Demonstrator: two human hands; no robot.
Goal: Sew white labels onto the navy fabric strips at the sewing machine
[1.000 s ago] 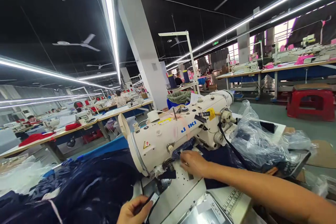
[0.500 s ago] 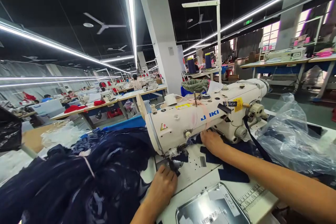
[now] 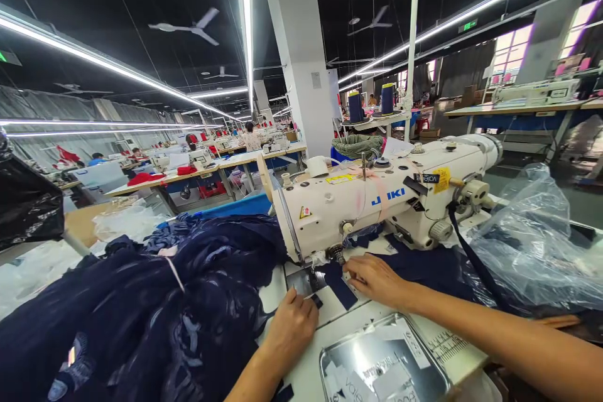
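Leftmost, a big heap of navy fabric spreads beside the left fingers, a pale tie lying over it. The left hand is knuckles up, its fingers curled under; I cannot tell whether they grip anything, though a small dark scrap shows just beside them. Between both hands' fingers, a navy fabric strip lies on the bed of the sewing machine, whose arm extends beyond the fingertips and off to the right. A metal tray with white labels sits nearer the person than the right fingers. The right hand bends its fingers at the strip's right edge; whether they pinch it is unclear. Right of them lie navy cloth and clear plastic.
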